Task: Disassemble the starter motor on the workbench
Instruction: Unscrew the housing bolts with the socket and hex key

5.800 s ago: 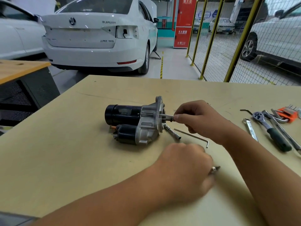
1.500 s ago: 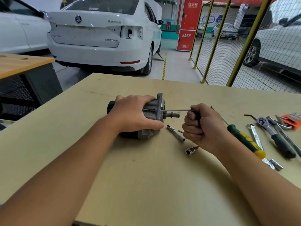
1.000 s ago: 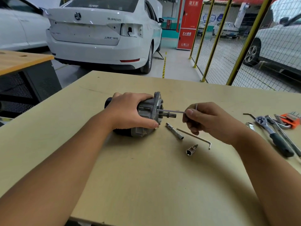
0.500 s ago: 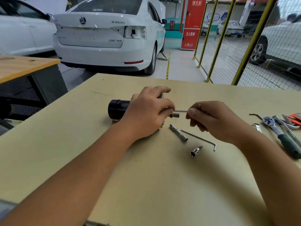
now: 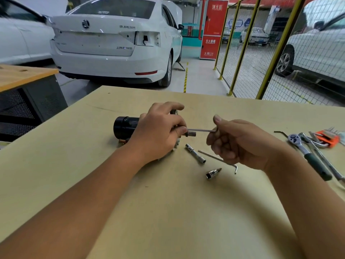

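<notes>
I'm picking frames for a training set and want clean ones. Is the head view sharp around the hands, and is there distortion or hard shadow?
Head view: the starter motor, hex key and both hands are fairly sharp; the wide lens bends the yellow fence posts and workbench edges; shadows under the forearms are soft, no harsh glare.

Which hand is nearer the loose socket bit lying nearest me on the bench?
Right. The right hand hovers just above and behind the socket bit, holding a hex key; the left hand grips the starter motor further left.
</notes>
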### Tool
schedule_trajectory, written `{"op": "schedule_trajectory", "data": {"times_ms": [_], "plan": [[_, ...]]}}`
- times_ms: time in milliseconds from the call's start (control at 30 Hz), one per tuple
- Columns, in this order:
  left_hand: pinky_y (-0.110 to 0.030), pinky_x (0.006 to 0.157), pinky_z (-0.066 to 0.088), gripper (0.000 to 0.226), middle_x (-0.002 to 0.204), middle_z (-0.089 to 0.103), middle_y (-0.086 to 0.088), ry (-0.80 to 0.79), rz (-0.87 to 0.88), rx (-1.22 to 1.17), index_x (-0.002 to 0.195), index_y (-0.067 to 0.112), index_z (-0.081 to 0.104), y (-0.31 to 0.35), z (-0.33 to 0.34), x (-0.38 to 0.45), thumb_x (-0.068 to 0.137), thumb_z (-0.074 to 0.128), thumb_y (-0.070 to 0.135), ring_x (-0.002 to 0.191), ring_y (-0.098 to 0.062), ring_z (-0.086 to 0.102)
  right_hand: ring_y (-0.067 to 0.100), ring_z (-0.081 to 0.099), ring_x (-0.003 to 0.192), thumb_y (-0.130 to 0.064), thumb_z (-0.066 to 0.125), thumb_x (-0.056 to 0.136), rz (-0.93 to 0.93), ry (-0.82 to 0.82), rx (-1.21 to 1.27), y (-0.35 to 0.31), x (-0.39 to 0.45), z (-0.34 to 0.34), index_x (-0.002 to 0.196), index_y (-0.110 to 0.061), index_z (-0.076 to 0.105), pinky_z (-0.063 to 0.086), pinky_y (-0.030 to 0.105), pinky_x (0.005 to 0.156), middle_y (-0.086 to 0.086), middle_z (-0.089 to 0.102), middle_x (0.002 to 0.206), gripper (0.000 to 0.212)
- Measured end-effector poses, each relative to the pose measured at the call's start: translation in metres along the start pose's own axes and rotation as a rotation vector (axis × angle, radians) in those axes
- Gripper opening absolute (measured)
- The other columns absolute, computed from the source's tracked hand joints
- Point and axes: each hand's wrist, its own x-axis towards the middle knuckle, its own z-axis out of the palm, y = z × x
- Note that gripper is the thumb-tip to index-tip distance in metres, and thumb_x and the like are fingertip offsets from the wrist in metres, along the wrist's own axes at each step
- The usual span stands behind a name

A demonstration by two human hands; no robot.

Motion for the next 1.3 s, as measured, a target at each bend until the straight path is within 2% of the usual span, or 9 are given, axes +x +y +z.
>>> {"op": "schedule_trajectory", "data": {"times_ms": [300,433,533,600,667,767,833,1067,1300], "plan": [[-0.053,0.102,0.04,0.013,0.147,0.054,0.011,-0.012,-0.025,-0.011,0.104,0.026,0.081,-0.004,0.002,0.001,0.097,0.07,0.028,0.127,-0.021,0.047,0.011,0.038,0.048,-0.032,0.068,0.087,0.045,-0.074,0.169,0.005,0.002,-0.002,0.079,-0.008,0.067,0.032,0.022,0.042,0.008,0.053,0.069,0.026],[-0.053,0.103,0.039,0.013,0.147,0.054,0.011,-0.012,-0.033,-0.023,0.103,0.025,0.081,-0.003,0.002,0.002,0.097,0.069,0.028,0.127,-0.02,0.048,0.016,0.043,0.05,-0.006,0.067,0.092,-0.104,0.103,-0.123,0.012,0.009,0.0,0.074,-0.009,0.068,0.038,0.027,0.046,0.011,0.061,0.067,0.018],[-0.052,0.103,0.037,0.014,0.149,0.052,0.012,-0.033,-0.031,-0.022,0.104,0.026,0.08,-0.004,0.001,0.002,0.098,0.068,0.029,0.128,-0.019,0.048,0.015,0.048,0.048,-0.011,0.071,0.089,-0.345,0.312,-0.677,0.014,0.014,0.0,0.074,-0.02,0.072,0.04,0.03,0.05,0.002,0.063,0.058,0.018],[-0.051,0.104,0.037,0.015,0.15,0.05,0.013,-0.045,-0.031,-0.017,0.105,0.026,0.08,-0.004,0.001,0.002,0.099,0.067,0.03,0.128,-0.018,0.048,0.012,0.048,0.048,-0.019,0.075,0.087,-0.392,0.352,-0.789,0.014,0.014,-0.001,0.076,-0.025,0.074,0.041,0.029,0.049,0.001,0.063,0.058,0.013],[-0.053,0.105,0.038,0.014,0.149,0.052,0.012,-0.031,-0.031,-0.028,0.104,0.025,0.081,-0.004,0.001,0.002,0.098,0.068,0.029,0.128,-0.019,0.05,0.016,0.046,0.047,-0.035,0.075,0.088,-0.337,0.306,-0.561,0.012,0.012,0.001,0.082,-0.02,0.076,0.038,0.027,0.046,0.006,0.068,0.063,0.017],[-0.056,0.104,0.041,0.013,0.147,0.054,0.009,-0.014,-0.032,-0.048,0.103,0.023,0.081,-0.003,0.001,0.002,0.097,0.07,0.027,0.127,-0.019,0.052,0.019,0.046,0.045,-0.06,0.056,0.092,-0.107,0.316,-0.343,0.007,0.01,0.004,0.085,-0.005,0.073,0.038,0.026,0.041,0.016,0.071,0.069,0.058],[-0.056,0.104,0.042,0.012,0.147,0.055,0.009,-0.01,-0.035,-0.051,0.102,0.023,0.081,-0.002,0.0,0.002,0.097,0.071,0.026,0.127,-0.019,0.053,0.018,0.043,0.042,-0.062,0.049,0.096,-0.005,0.309,-0.288,0.006,0.008,0.003,0.079,0.001,0.07,0.035,0.024,0.04,0.017,0.066,0.064,0.068],[-0.058,0.104,0.043,0.011,0.145,0.056,0.007,0.001,-0.04,-0.066,0.1,0.022,0.081,-0.003,0.001,0.002,0.096,0.071,0.026,0.127,-0.02,0.054,0.015,0.03,0.039,-0.066,0.061,0.087,0.07,0.25,-0.133,0.005,0.007,0.003,0.049,-0.02,0.061,0.025,0.019,0.043,0.009,0.05,0.061,0.059],[-0.056,0.104,0.046,0.015,0.142,0.057,0.007,0.011,-0.014,-0.106,0.108,0.027,0.077,-0.008,0.001,0.002,0.095,0.071,0.031,0.125,-0.018,0.057,0.015,0.034,0.042,-0.047,0.068,0.089,-0.016,0.23,-0.1,0.008,0.009,-0.001,0.078,-0.004,0.064,0.029,0.023,0.041,0.007,0.05,0.059,0.045]]}}
